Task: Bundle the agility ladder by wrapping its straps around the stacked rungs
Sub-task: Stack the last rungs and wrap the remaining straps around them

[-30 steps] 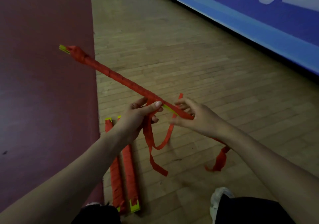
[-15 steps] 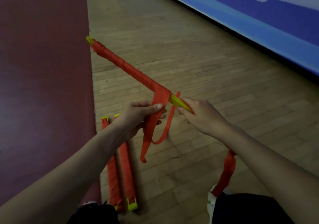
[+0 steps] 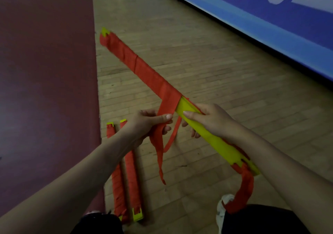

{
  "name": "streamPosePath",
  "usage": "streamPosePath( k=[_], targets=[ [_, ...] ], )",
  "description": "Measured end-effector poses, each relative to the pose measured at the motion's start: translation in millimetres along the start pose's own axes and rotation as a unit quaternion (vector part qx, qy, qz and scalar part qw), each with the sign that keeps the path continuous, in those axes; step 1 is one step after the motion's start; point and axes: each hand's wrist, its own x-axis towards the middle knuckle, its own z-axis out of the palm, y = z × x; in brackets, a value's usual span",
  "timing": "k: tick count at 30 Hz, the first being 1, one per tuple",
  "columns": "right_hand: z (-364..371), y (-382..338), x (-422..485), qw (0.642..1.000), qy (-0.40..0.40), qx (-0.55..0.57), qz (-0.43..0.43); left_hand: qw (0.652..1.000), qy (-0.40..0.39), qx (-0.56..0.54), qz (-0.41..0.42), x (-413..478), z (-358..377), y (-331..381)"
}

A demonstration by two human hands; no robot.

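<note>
A stack of yellow ladder rungs (image 3: pixel 212 140) slants from upper left to lower right above the floor. Its far half is wound in orange strap (image 3: pixel 142 68); the near half is bare yellow. My right hand (image 3: pixel 209 118) grips the bare rungs just below the wrapped part. My left hand (image 3: pixel 149 123) pinches the loose orange strap (image 3: pixel 159 143) where it leaves the last turn, and the strap's free ends hang down below it. Another orange strap end (image 3: pixel 243 190) dangles from the near end of the rungs toward my leg.
Two wrapped ladder bundles (image 3: pixel 126 174) lie side by side on the wooden floor (image 3: pixel 198 53), beside a dark red mat (image 3: pixel 45 71) at left. A blue banner wall (image 3: pixel 270 13) runs along the upper right. A white shoe (image 3: pixel 222 208) shows at the bottom.
The rung stack has turned, so its broad yellow face now shows, and its far end swung rightward. My right hand has shifted to grip the bare rungs; my left hand still holds the strap.
</note>
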Motion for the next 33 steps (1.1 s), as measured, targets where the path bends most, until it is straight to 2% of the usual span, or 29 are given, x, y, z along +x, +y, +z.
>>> streamPosePath(
  k=[6, 12, 15, 20, 22, 24, 26, 28, 30, 33],
  targets=[
    [-4.8, -8.1, -5.8, 0.974, -0.078, 0.213, 0.015, 0.999, -0.038, -0.021, 0.021, -1.9, 1.9, 4.0],
    [-0.1, -13.1, -11.9, 0.938, -0.179, 0.295, 0.044, 0.980, -0.156, -0.012, 0.119, -4.9, -4.9, 6.9],
    [5.8, -12.5, -14.6, 0.926, -0.212, 0.305, 0.072, 0.969, -0.201, -0.022, 0.141, -8.7, -7.8, 8.4],
    [9.9, -10.3, -13.6, 0.935, -0.245, 0.219, 0.135, 0.978, -0.161, -0.001, 0.135, -15.1, -8.4, 9.0],
    [12.3, -6.3, -8.2, 0.961, -0.200, 0.155, 0.113, 0.983, -0.134, 0.009, 0.127, -14.2, -9.6, 10.0],
    [16.6, 0.5, -0.9, 0.985, -0.113, 0.101, 0.085, 0.989, -0.086, 0.016, 0.121, -9.6, -12.0, 11.1],
    [20.8, 6.9, 2.8, 0.995, -0.063, 0.051, 0.052, 0.993, -0.038, 0.018, 0.110, -4.1, -14.8, 11.2],
    [24.5, 13.7, 2.6, 0.997, -0.057, -0.047, 0.016, 0.995, -0.001, 0.014, 0.100, -1.1, -14.9, 9.6],
    [27.9, 18.6, 2.5, 0.986, -0.010, -0.163, -0.022, 0.995, 0.030, 0.007, 0.094, -1.5, -11.6, 9.0],
    [28.2, 15.6, 4.8, 0.974, 0.075, -0.207, -0.053, 0.993, 0.037, 0.001, 0.112, -1.7, -3.7, 9.9]
  ],
)
